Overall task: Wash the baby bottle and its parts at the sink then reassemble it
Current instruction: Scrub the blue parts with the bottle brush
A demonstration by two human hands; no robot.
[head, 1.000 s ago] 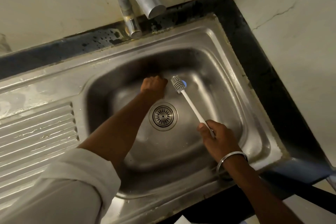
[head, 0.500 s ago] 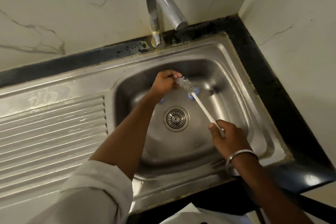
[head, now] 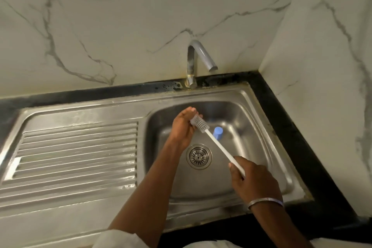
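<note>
1. Gripping the brush [head: 219, 146] end in the right hand [head: 254, 181], for reach.
2. Curling the left hand [head: 182, 127] at the bristles; pinching what, cannot tell.
3. Leaving the blue part [head: 218, 133] in the sink [head: 253, 147] for later.

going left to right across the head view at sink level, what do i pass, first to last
ridged drainboard → left hand → grey brush head → blue cap → right hand, gripping the white brush handle → black counter
</note>
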